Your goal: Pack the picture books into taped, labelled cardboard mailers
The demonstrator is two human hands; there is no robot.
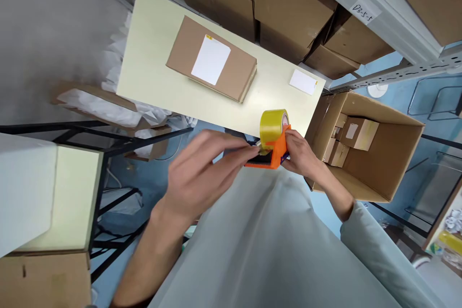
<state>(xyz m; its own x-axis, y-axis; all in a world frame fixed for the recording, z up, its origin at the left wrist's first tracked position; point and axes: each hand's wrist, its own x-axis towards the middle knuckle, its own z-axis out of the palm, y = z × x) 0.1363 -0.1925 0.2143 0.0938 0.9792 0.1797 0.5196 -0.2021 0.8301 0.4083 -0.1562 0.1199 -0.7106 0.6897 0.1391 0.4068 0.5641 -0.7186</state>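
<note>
An orange tape dispenser with a yellow tape roll is held in front of me, just off the near edge of a pale table. My right hand is wrapped round the dispenser's handle. My left hand has its fingers pinched together at the dispenser's front, at the tape end. On the table lies a flat brown parcel with a white label. A small white slip lies near the table's right end.
An open cardboard box with small parcels inside stands on the floor at right. Stacked cartons fill a metal shelf behind the table. A box with white wrapping sits at left, beside black metal frames and another pale surface.
</note>
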